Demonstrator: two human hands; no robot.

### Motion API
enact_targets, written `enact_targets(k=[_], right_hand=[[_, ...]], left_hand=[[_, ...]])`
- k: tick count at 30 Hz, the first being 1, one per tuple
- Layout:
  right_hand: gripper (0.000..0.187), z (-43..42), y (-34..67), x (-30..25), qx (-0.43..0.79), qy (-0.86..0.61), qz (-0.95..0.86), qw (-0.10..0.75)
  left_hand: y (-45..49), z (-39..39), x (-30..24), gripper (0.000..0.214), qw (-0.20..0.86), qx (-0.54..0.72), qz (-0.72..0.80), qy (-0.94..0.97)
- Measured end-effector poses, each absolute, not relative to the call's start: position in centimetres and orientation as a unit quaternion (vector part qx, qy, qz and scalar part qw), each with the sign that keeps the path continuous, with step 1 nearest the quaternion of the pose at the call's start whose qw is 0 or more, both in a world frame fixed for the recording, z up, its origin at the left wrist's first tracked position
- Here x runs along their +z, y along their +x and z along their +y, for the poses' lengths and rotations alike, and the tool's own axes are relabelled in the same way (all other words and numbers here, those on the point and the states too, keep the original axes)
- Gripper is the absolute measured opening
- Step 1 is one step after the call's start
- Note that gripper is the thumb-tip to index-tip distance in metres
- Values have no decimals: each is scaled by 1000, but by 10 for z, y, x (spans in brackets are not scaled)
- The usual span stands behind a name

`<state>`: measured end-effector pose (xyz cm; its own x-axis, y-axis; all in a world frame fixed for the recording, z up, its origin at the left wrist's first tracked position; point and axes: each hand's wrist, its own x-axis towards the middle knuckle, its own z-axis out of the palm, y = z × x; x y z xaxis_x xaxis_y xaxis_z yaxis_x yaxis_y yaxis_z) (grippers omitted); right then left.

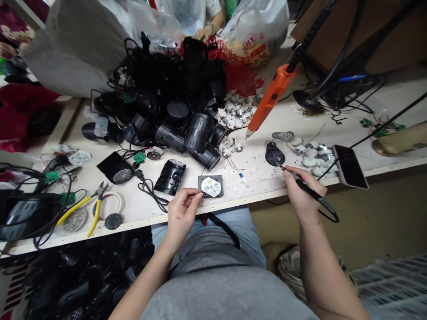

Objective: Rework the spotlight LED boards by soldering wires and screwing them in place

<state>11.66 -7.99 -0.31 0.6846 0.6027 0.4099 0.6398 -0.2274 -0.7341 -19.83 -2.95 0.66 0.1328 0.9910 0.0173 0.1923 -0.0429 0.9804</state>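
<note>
A soldering iron (312, 190) is gripped pen-like in my right hand (304, 194), its tip at the dark base below a coiled metal holder (283, 136). The fingers of my left hand (185, 208) are pinched together near the table's front edge. They are beside a white LED board (211, 186) lying on a small black rectangular part, and a thin reddish wire shows at the fingertips. Whether they grip that wire or the board's edge is hard to make out. A black half-shell housing (170, 177) lies to the left of the board.
Black lamp housings (200, 133) are heaped behind my hands. An orange electric screwdriver (271, 100) hangs above the table. Yellow-handled pliers (97, 206) lie at left beside a tape roll; a phone (350, 166) rests at the right edge. Across the table, a person's hand (203, 33) shows.
</note>
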Motion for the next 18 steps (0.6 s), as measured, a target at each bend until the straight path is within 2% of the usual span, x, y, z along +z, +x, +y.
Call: enact_targets(k=[11, 18], right_hand=[[22, -83, 114, 5, -55, -751, -475, 456], [21, -85, 122, 2, -89, -758, -456, 458]], left_hand=[[-197, -29, 13, 15, 499, 438, 493, 562], [-199, -26, 17, 14, 483, 414, 490, 596]])
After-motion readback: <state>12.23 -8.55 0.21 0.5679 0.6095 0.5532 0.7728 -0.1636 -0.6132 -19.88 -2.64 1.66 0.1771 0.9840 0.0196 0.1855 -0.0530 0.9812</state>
